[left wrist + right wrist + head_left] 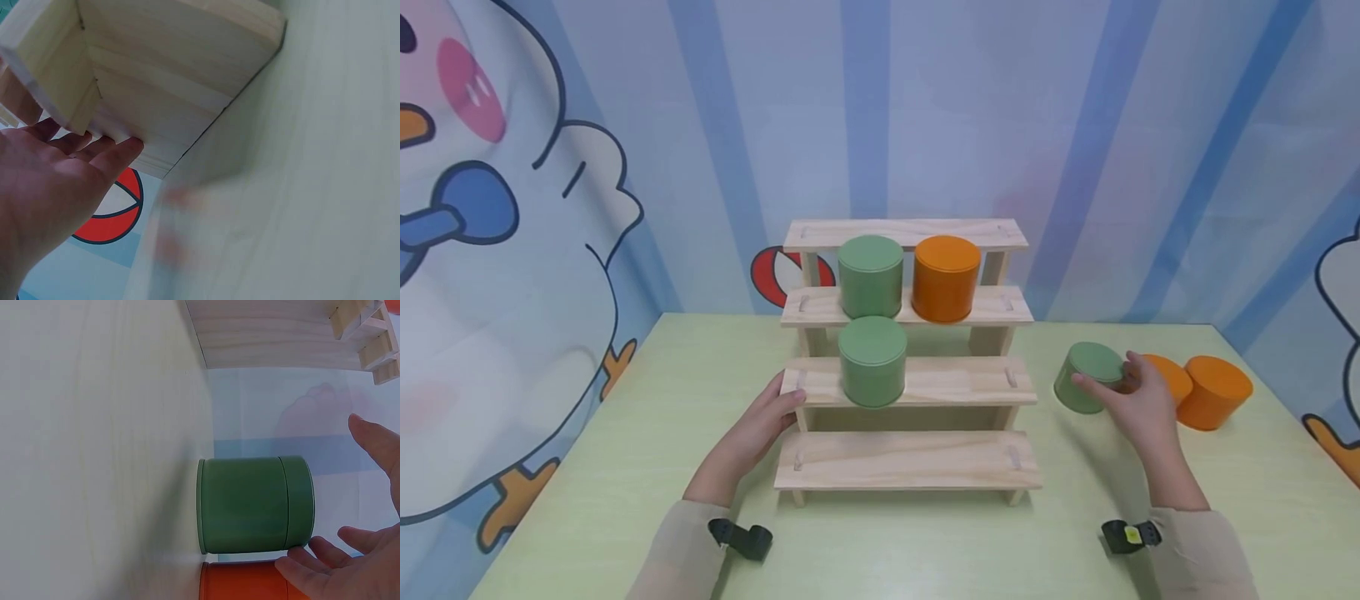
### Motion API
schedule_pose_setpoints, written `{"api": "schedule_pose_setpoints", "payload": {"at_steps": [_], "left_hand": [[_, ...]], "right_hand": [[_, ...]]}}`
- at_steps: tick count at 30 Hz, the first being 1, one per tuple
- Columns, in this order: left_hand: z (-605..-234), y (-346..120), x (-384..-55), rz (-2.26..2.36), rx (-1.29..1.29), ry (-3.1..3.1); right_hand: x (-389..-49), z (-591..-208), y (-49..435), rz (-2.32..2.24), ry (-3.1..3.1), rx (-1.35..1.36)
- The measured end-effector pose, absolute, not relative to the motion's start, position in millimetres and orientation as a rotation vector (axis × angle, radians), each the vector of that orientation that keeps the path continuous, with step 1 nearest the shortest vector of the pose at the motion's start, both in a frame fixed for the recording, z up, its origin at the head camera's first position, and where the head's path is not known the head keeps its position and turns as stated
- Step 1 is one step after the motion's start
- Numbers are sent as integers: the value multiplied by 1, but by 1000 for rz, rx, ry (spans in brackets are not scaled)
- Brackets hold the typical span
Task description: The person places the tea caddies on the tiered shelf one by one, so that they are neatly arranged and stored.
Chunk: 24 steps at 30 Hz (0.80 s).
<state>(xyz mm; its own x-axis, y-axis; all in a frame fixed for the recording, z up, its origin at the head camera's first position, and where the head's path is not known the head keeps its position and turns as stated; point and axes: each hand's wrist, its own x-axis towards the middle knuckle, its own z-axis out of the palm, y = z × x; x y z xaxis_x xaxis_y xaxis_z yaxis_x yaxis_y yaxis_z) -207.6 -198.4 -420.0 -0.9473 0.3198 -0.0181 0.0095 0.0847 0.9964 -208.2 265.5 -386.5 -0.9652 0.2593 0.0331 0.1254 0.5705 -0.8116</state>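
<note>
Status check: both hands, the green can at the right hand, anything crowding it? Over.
Left hand holds shelf at left end. Right hand at green can, thumb clear. Can upright on table. Two orange cans crowd its right.

Blue-striped backdrop (970, 108), large white cartoon bird (497, 350) at left, printed red-and-white ball (775, 277), pale table (925, 550)

The pale table (925, 550) bears a wooden stand (910, 460), a green tin (1084, 365), two orange tins (1216, 398)
</note>
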Motion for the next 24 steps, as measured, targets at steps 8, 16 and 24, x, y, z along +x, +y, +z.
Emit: {"api": "schedule_pose_setpoints", "payload": {"at_steps": [8, 16, 24], "left_hand": [[-422, -199, -209, 1955, 339, 2124], [-421, -199, -208, 1953, 350, 2127], [-420, -198, -208, 1948, 326, 2132]], "right_hand": [[-215, -388, 267, 1345, -2652, -316], [-225, -389, 268, 1330, -2645, -308], [-238, -397, 270, 1332, -2638, -329]]}}
